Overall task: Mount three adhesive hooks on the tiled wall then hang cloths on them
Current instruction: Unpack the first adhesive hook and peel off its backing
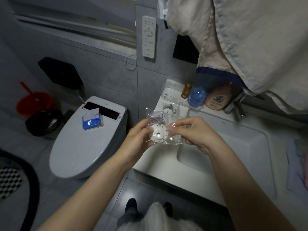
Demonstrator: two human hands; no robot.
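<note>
Hook [158,133], a white round disc, sits inside a clear bag [162,129] held up between both hands over the sink's [223,164] front left corner. Left hand [138,140] grips the bag's left side, its fingers curled round the disc's edge from behind and the thumb hidden under the plastic. Right hand [195,130] pinches the bag's right side; thumb and forefinger are closed on a crumpled fold of plastic, the other fingers bent beneath it. Both hands are grasping, neither is released.

A second bagged hook [169,110] lies flat on the sink's back left corner, just behind the held one. Whether the held bag carries more than one disc cannot be told, though a round printed shape shows at its top. A clear box [173,93] lies near the wall behind the second hook.

Three bottles stand along the sink's back edge: a small amber one [186,90], a blue one [196,97] and a pink one [216,99], close together. A chrome tap [236,105] stands just right of them. One pale cloth [250,44] with a dark blue border hangs above the bottles.

On the tiled wall [116,67] are one white remote [148,36] and one black box [60,72]. Left of the sink is a toilet [80,144], lid down, with one blue tissue pack [92,121] on its tank. One red bucket [35,102] and one black bin [44,122] stand on the floor beside it.
</note>
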